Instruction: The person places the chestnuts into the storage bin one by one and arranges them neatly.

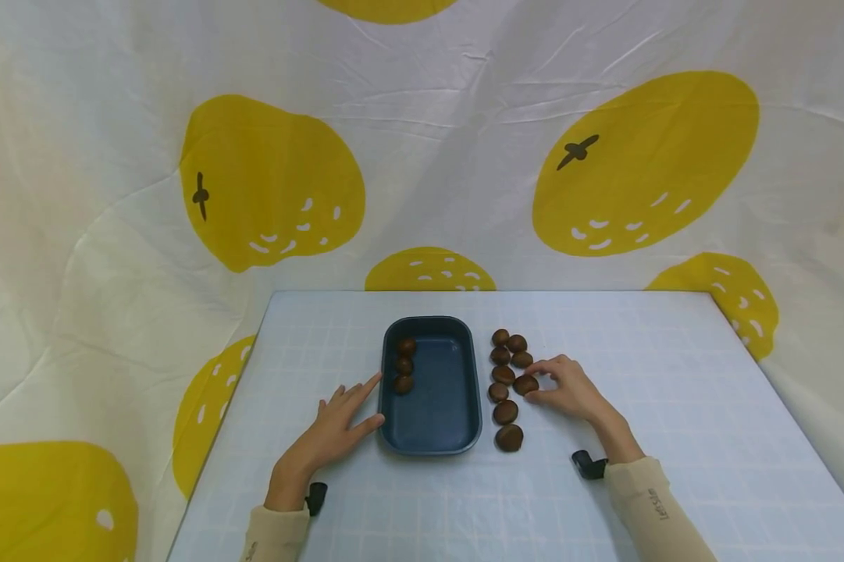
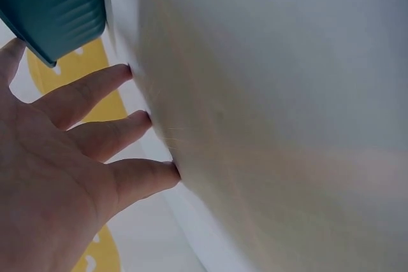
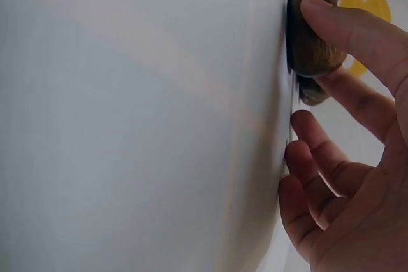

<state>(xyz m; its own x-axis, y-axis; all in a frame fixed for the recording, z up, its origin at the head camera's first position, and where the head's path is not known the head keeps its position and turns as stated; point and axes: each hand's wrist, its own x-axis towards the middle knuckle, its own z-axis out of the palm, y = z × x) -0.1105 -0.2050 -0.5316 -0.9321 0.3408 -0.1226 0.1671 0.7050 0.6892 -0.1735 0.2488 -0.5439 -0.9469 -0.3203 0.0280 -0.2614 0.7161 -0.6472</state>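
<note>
Several brown chestnut-like pieces [image 1: 505, 412] lie in two uneven columns right of a dark blue tray [image 1: 429, 450]. My right hand [image 1: 572, 390] pinches one brown piece [image 1: 525, 385] of the right column between thumb and index finger; in the right wrist view this piece [image 3: 312, 42] sits on the table, the other fingertips resting on the surface. Three brown pieces [image 1: 404, 365] stand in a line along the tray's left inner side. With fingers spread, my left hand [image 1: 333, 429] touches the tray's left edge; the left wrist view shows its other fingertips on the table beside the tray [image 2: 57, 11].
A pale checked table [image 1: 323, 328] carries everything, with a white cloth [image 1: 450, 179] patterned in yellow fruit hanging behind its back edge. Black wrist cameras are strapped at both wrists, close above the table.
</note>
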